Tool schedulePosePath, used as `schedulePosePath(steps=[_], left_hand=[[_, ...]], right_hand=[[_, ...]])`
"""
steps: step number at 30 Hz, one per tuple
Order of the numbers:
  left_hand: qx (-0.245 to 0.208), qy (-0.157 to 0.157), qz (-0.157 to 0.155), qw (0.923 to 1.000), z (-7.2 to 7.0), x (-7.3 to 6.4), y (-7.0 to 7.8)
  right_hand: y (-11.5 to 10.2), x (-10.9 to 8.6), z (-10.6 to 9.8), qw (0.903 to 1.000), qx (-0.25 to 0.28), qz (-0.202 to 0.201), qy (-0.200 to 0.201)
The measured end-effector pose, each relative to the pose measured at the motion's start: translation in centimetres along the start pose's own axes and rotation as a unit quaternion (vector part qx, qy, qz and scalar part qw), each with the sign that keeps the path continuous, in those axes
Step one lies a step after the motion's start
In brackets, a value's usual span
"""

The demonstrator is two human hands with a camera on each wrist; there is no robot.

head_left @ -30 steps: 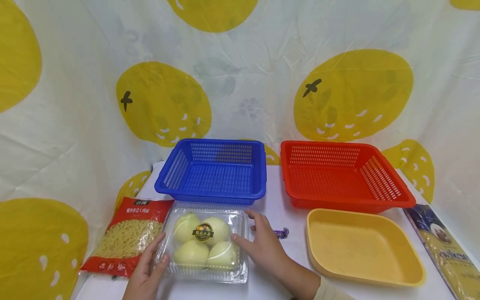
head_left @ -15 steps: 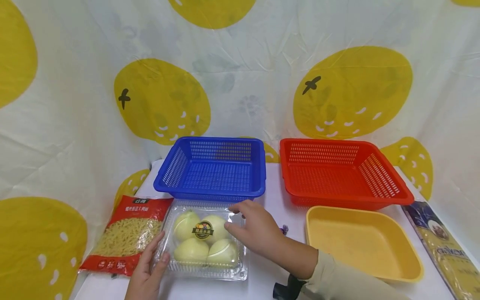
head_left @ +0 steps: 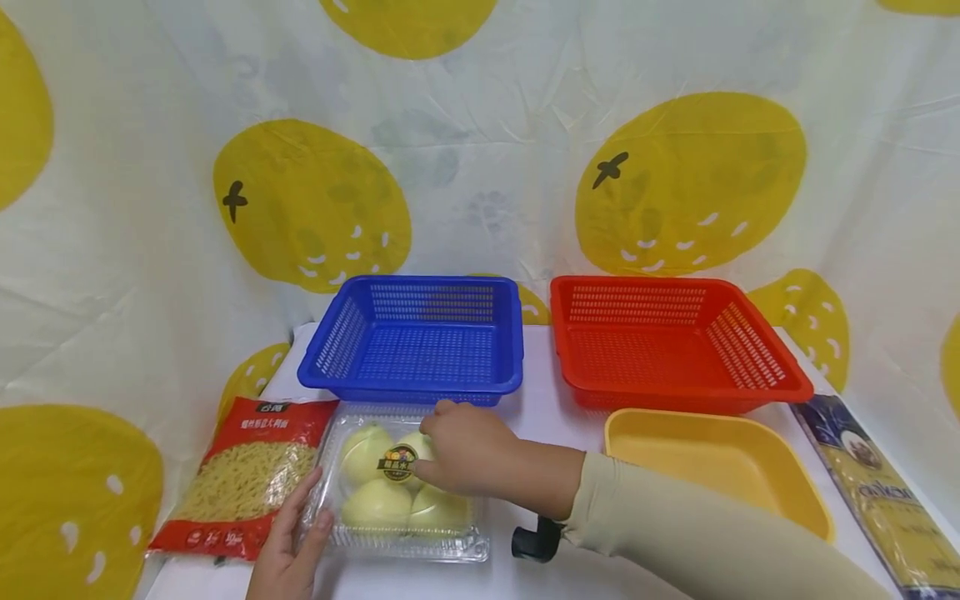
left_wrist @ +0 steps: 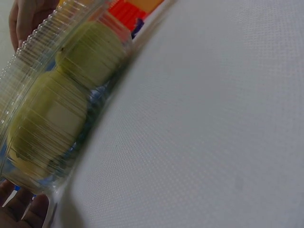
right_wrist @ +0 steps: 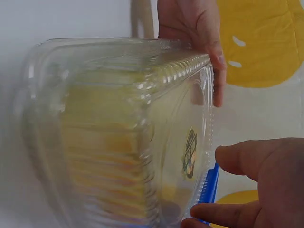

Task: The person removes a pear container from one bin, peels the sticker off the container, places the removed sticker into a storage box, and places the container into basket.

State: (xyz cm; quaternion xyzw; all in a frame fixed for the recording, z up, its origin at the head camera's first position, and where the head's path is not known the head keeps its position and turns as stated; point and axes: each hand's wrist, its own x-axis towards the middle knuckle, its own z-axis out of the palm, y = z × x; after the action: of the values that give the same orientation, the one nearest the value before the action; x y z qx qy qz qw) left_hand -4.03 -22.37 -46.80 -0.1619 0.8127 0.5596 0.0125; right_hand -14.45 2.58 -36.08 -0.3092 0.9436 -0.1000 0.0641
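A clear plastic fruit box (head_left: pixel 330 533) with several pale yellow-green fruits (head_left: pixel 377 505) and a dark round label (head_left: pixel 397 462) sits on the white table. My left hand (head_left: pixel 288 542) rests at the box's left side, thumb and fingers apart. Over the lid's right part is my right hand (head_left: pixel 468 450), which hides some of the fruit in the head view. The right wrist view shows this hand's thumb and fingers (right_wrist: pixel 232 213) spread, close above the lid. Left of the box lies a red bag of spiral pasta (head_left: pixel 247 475).
Behind the box stands a blue basket (head_left: pixel 408 392), with a red basket (head_left: pixel 682 396) to its right. A yellow tray (head_left: pixel 720 450) is in front of the red one, partly behind the right sleeve (head_left: pixel 675 533). A gold and blue packet (head_left: pixel 862 492) lies at the far right.
My right hand has moved leftward from the box's right edge to over its lid. The left hand keeps its place at the box's left side. The box looks unmoved.
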Motion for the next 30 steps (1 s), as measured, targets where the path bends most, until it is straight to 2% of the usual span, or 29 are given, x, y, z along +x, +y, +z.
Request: schedulePosePath(steps=[3,13,19,27,30], left_hand=[[-0.005,0.002,-0.004,1.0000,0.1,0.0,-0.1],[-0.001,0.001,-0.015,0.9999,0.2,0.0,-0.3],[-0.014,0.000,-0.007,0.9999,0.2,0.1,-0.3],[-0.012,0.009,-0.027,0.9995,0.3,0.1,-0.2],[-0.011,0.005,-0.022,0.9997,0.3,0.1,-0.2]], right_hand=[[-0.8,0.5,0.1,0.9996,-0.023,0.003,-0.014],[-1.8,1.2,0.1,0.9980,-0.046,0.009,-0.041],[-2.3,1.3,0.1,0.9983,-0.027,0.012,-0.050],[-2.7,1.6,0.6,0.9984,-0.022,0.012,-0.050],[-2.9,1.7,0.7,0.9990,-0.008,0.015,-0.041]])
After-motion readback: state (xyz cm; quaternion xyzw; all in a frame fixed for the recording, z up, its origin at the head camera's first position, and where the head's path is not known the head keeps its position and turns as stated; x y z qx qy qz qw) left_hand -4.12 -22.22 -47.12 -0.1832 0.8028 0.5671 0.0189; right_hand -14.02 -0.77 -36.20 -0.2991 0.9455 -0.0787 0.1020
